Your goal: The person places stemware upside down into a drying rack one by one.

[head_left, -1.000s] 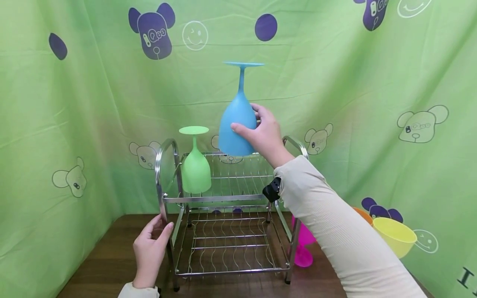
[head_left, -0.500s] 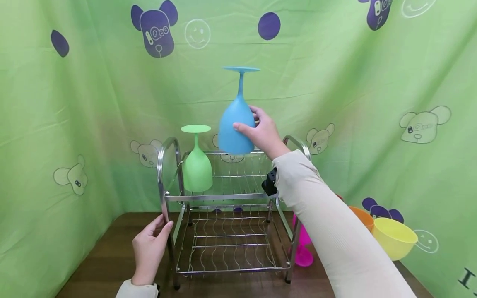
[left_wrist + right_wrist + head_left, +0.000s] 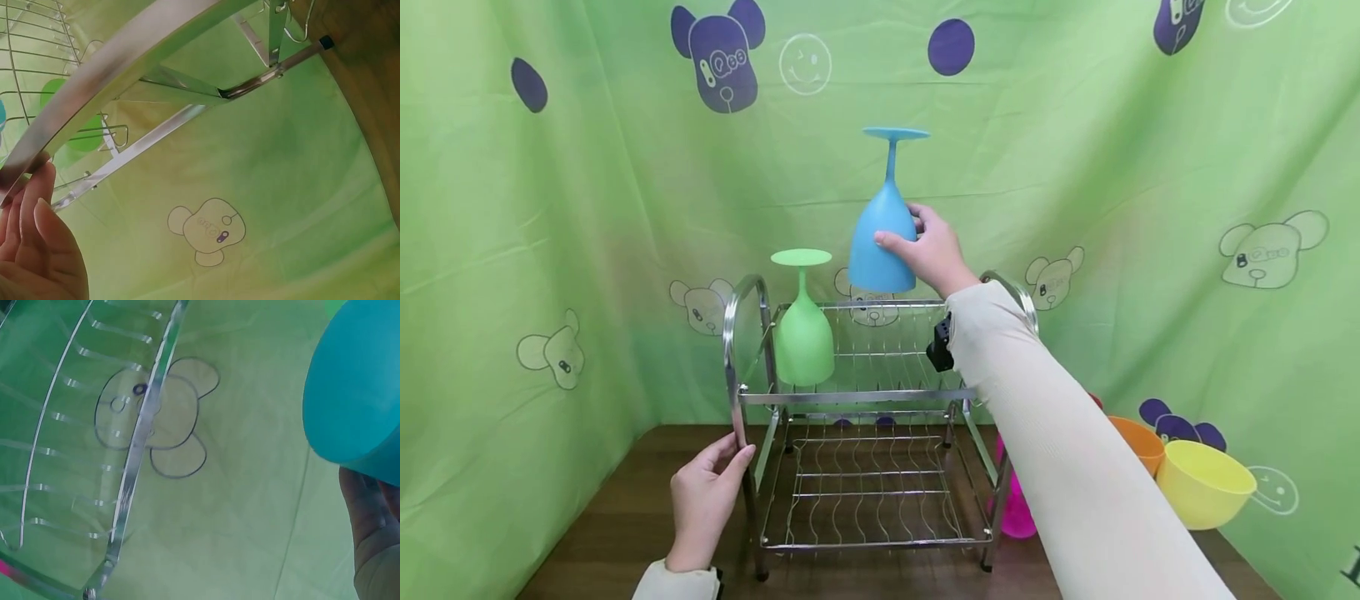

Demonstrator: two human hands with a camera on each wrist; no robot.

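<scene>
My right hand (image 3: 936, 254) grips the bowl of a blue plastic goblet (image 3: 878, 208), held upside down with its foot on top. The goblet hangs over the upper tier of a two-tier metal dish rack (image 3: 857, 398), its rim apart from the wires. In the right wrist view, part of the blue bowl and the fingers (image 3: 375, 519) show at the right edge. A light green goblet (image 3: 805, 342) stands inverted at the left of the upper tier. My left hand (image 3: 703, 504) holds the rack's left upright with its fingertips, also seen in the left wrist view.
Right of the rack, partly behind my sleeve, are a magenta goblet (image 3: 1018, 508), an orange bowl (image 3: 1138, 442) and a yellow bowl (image 3: 1202, 483). The rack stands on a brown wooden table (image 3: 617, 508). Green printed cloth (image 3: 587, 208) surrounds it.
The blue goblet rises slightly relative to the rack, opening a wider gap above its back rail. The left hand keeps its hold on the upright. The whole view shifts a little.
</scene>
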